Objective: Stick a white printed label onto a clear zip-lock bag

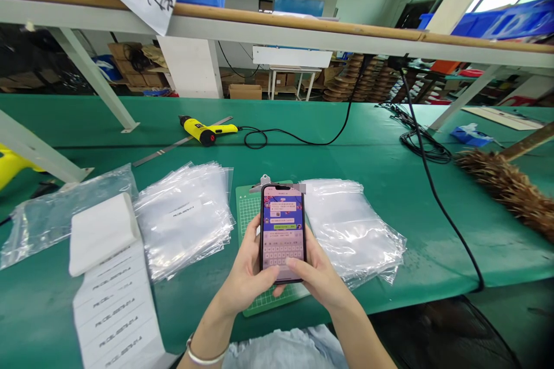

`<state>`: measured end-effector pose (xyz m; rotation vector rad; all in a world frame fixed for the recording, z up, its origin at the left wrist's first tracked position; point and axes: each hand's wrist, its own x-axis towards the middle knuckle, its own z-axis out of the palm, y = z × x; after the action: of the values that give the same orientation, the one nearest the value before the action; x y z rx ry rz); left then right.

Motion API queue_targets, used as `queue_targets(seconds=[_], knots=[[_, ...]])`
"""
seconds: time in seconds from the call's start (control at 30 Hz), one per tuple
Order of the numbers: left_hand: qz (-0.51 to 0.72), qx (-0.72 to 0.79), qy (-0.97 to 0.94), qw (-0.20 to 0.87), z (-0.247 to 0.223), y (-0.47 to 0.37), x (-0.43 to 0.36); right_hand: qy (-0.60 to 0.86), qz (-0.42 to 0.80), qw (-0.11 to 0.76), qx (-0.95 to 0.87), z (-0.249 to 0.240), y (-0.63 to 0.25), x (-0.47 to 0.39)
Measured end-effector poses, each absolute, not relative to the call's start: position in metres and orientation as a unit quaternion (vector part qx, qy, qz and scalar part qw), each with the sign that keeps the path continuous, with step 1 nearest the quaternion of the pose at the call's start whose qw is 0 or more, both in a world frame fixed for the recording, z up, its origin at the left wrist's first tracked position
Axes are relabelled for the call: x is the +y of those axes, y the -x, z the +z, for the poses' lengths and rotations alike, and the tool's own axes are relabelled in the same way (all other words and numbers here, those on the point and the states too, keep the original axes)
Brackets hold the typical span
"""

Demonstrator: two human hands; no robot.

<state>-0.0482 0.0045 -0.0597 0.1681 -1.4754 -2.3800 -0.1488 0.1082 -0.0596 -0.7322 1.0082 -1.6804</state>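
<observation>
Phone (283, 236), at six o'clock, is gripped between left hand (247, 277) and right hand (324, 278), thumbs at its keyboard; I judge its message drafted but unsent, with bag stacks at eight (179, 236) and four o'clock (346, 225) untouched.

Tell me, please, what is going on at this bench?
Someone holds a smartphone in the left hand and right hand, thumbs at the on-screen keyboard below a chat. Beneath it, a green gridded clipboard lies between two stacks of clear plastic bags. Printed labels lie further left; a yellow heat gun rests farther back.
</observation>
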Motion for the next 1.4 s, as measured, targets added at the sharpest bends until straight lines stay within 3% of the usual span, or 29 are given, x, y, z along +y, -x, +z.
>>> queue_targets(seconds=[0.47,0.93,1.4], knots=[[-0.869,-0.470,0.001,0.153,-0.060,0.046,0.001,0.303,-0.693,0.513,0.405,-0.058,0.150,0.109],[-0.865,-0.477,-0.064,0.142,-0.052,0.047,0.001,0.304,-0.692,0.506,0.415,-0.057,0.150,0.109],[-0.801,-0.521,-0.161,0.247,-0.051,0.058,0.009,0.319,-0.689,0.497,0.421,-0.059,0.148,0.107]])
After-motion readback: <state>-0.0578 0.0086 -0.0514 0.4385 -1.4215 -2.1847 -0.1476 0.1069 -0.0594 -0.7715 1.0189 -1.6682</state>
